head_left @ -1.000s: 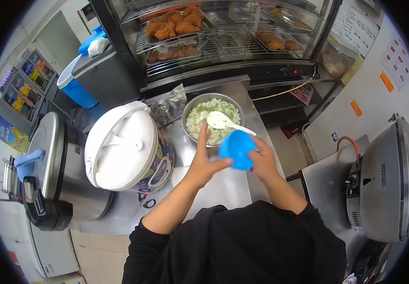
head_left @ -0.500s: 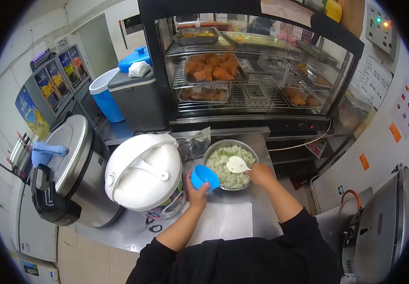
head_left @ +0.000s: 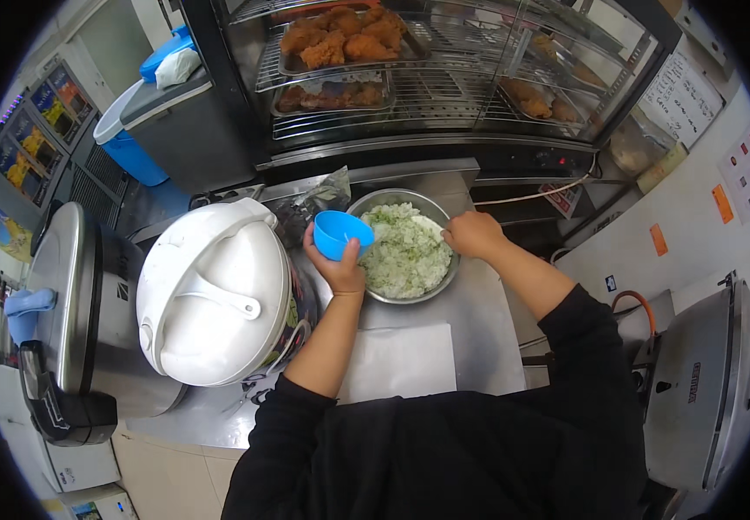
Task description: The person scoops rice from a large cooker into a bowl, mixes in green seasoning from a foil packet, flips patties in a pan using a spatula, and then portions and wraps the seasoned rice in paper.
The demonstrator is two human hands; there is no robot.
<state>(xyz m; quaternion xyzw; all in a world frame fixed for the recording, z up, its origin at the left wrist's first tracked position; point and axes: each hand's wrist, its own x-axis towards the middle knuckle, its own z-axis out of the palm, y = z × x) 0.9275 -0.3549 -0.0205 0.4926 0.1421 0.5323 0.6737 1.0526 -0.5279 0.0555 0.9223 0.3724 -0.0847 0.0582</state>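
A round metal bowl (head_left: pixel 399 300) of white rice flecked with green (head_left: pixel 405 256) stands on the steel counter in front of me. My left hand (head_left: pixel 338 270) grips a small blue bowl (head_left: pixel 340 236), tilted beside the metal bowl's left rim; its inside looks bare. Over the right rim, my right hand (head_left: pixel 472 236) is closed on a white rice paddle (head_left: pixel 428 227), whose blade is partly sunk in the rice. Most of the paddle's handle is hidden in my fingers. A sheet of white paper (head_left: pixel 401 360) lies on the counter nearer to me.
Left of the bowl is a white-lidded rice cooker (head_left: pixel 219 321) with another paddle (head_left: pixel 223 297) on top, then a large steel cooker (head_left: pixel 56 286). Behind stands a glass warming cabinet (head_left: pixel 444 113) with fried chicken (head_left: pixel 340 39). Scissors (head_left: pixel 258 394) lie by the paper.
The view has tipped down and shifted. My right hand has moved the paddle from above the rice into its far right side. The blue bowl is still in my left hand.
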